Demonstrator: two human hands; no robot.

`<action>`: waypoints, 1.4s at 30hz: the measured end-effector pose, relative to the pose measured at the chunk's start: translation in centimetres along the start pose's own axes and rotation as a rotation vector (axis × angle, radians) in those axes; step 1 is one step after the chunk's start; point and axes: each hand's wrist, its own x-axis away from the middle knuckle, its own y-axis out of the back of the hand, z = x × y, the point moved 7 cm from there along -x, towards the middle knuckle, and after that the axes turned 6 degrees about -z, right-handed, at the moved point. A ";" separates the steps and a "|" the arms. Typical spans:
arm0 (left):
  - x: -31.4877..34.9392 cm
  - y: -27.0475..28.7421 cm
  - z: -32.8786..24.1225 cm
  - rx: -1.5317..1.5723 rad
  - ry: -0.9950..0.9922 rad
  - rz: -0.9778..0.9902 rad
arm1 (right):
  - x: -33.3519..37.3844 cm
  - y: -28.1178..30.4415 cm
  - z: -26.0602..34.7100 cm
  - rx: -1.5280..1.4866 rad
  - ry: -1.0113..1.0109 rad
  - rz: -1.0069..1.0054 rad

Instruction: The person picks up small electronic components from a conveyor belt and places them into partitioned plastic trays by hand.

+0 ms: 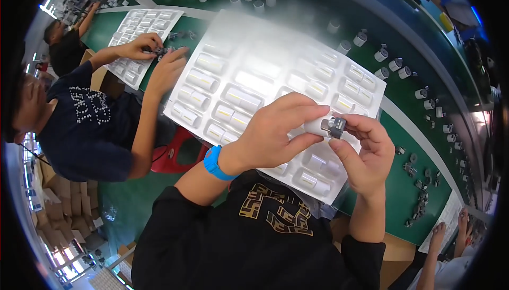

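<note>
Over a white moulded tray (379, 86), my left hand (273, 131) pinches a small white cylinder (315, 126) between thumb and fingers. At the cylinder's right end sits a dark grey block-like piece (338, 128) with a shiny metal part. The thumb and fingers of my right hand (366, 152) close on this dark piece. The two parts touch, but whether they are joined I cannot tell. Under my hands, the tray's pockets carry several white cylinders, such as one white cylinder (313, 183) near the front edge. My left palm and arm hide some pockets.
On the green bench, several white cylinders with metal tops (395, 64) stand in rows beyond the tray. Small dark metal parts (421, 205) lie to the right. At left, a co-worker (87, 125) handles small parts beside another tray (130, 75). A red stool (177, 152) stands between us.
</note>
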 end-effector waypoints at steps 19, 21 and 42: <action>-0.7 -2.6 -1.0 -0.145 -0.115 0.187 | 0.5 2.1 -0.9 0.311 0.081 0.113; -1.3 -3.3 -0.7 -0.147 -0.079 0.214 | -0.2 2.8 -0.5 0.348 0.096 0.116; -1.8 10.1 8.0 -0.454 0.314 -0.128 | -26.7 11.0 -12.5 1.363 0.206 0.293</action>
